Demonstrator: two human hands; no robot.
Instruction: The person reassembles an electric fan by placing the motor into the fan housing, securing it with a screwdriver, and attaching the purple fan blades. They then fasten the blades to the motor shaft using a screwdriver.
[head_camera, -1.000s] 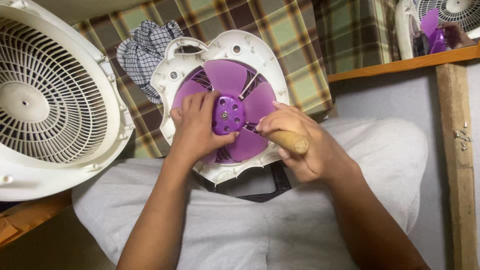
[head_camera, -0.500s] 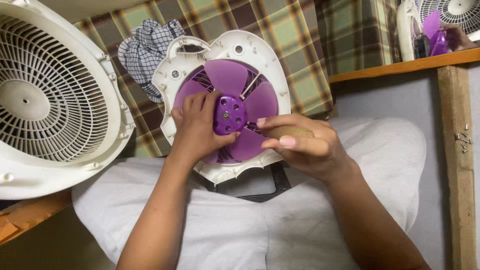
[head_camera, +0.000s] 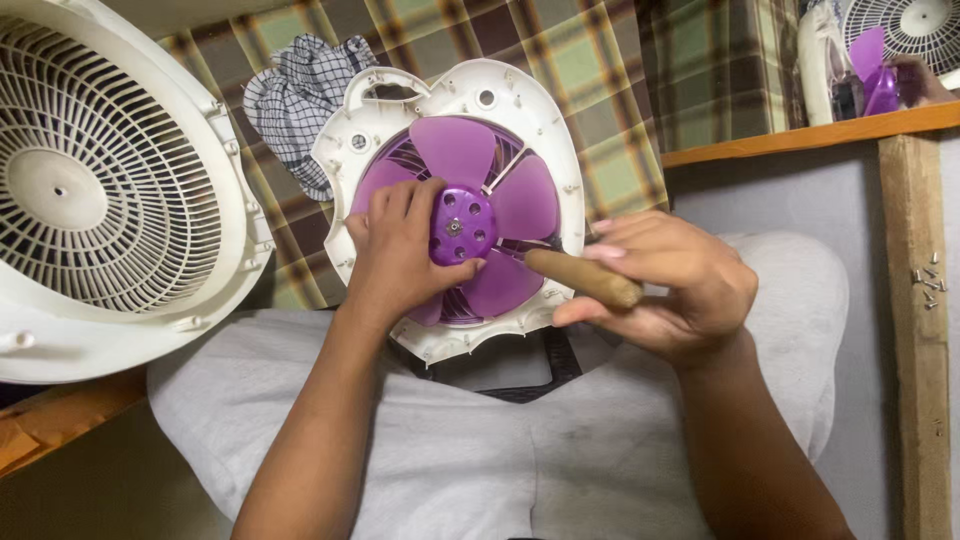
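A large white fan grille (head_camera: 110, 190) is leaning at the left, its rim lying close to the heart-shaped white fan housing (head_camera: 520, 95) that is resting against the person's lap, with a plaid cloth (head_camera: 600, 120) spreading behind both. A checked rag (head_camera: 295, 100) is bunching up between the grille and the housing's top, touching the housing's upper left edge. At the far right a wooden post (head_camera: 915, 330) is carrying a small cluster of screws (head_camera: 930, 282), well apart from the work, and above a wooden ledge another person's hand (head_camera: 915, 80) is working at a second purple fan. Inside the housing the purple fan blade (head_camera: 455, 150) is sitting with its round hub (head_camera: 462, 227) facing up. The left hand (head_camera: 395, 255) is curling over the blade's left side, fingers bent and thumb pressing just under the hub, covering one of the lobes. The right hand (head_camera: 670, 285) is gripping the wooden handle of a tool (head_camera: 585, 278), fingers loosely wrapped round it; the handle's narrow end is pointing toward the hub and its tip is too small to make out. Compared with half a second ago, the right hand is sitting farther to the right, with more of the handle showing, while the left hand is keeping its hold on the blade.
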